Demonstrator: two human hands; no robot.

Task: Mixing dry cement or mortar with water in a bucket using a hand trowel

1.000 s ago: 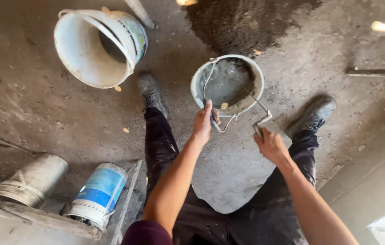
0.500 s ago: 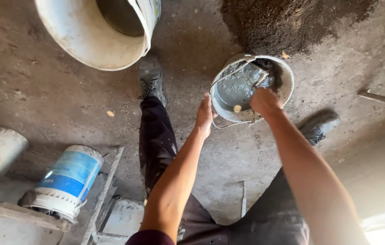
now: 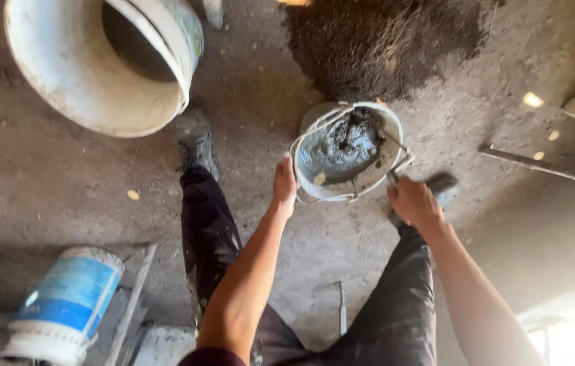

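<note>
A small gray bucket (image 3: 347, 152) sits on the dirty concrete floor (image 3: 44, 183), between the person's two feet. It is round and messy, with wet gray cement inside. Dried splashes cover its rim. A thin wire handle (image 3: 321, 122) bends over the top of it. A dark tool (image 3: 355, 129) sticks up out of the wet mix.

The left hand (image 3: 285, 184) is pressed flat against the bucket's near left side, fingers pointing up, not curled around anything. The right hand (image 3: 415, 202) is just beside the bucket's right edge. It is closed around something thin at the rim, but what it grips is too small to tell for sure.

Right behind the bucket is a dark pile of sand (image 3: 382, 41). A big white bucket (image 3: 101, 64) lies tipped on its side, well apart on the left. A blue and white can (image 3: 64, 305) lies near the bottom left corner. A long metal bar (image 3: 545, 166) lies on the floor off to the right.
</note>
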